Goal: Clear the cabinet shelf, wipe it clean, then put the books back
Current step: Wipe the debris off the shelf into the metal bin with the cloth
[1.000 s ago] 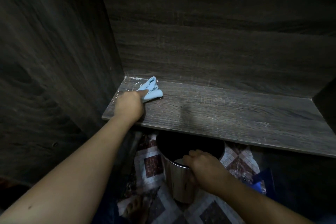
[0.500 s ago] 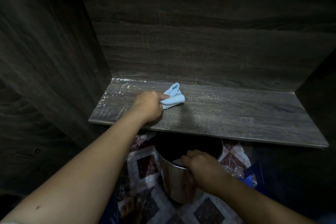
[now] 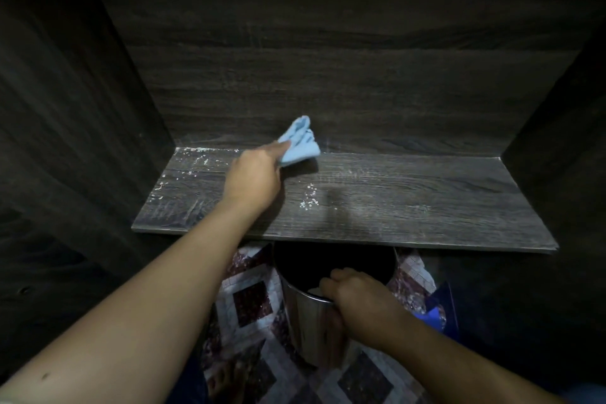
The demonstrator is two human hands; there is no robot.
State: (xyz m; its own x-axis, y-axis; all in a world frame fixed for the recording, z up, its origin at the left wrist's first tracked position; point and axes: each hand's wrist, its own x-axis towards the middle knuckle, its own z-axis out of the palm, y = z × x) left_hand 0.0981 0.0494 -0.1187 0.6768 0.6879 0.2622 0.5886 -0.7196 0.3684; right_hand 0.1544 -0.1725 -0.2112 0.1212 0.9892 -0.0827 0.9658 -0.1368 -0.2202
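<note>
The dark wood cabinet shelf [image 3: 410,207] runs across the middle of the view with no books on it. White dust flecks lie along its left end and in a small patch near the centre. My left hand [image 3: 252,177] grips a crumpled light blue cloth [image 3: 300,141] and presses it against the shelf near the back wall, left of centre. My right hand [image 3: 357,302] holds the rim of a shiny metal bin [image 3: 314,334], which stands on the floor just below the shelf's front edge. No books are in view.
Dark cabinet walls close in on the left [image 3: 82,141], right [image 3: 557,128] and back [image 3: 360,75]. A patterned tiled floor [image 3: 249,302] shows below the shelf. A blue object [image 3: 433,315] lies on the floor to the right of the bin.
My left hand has swept the blue cloth from the shelf's left corner toward the middle and back wall. My right hand has kept its hold on the bin.
</note>
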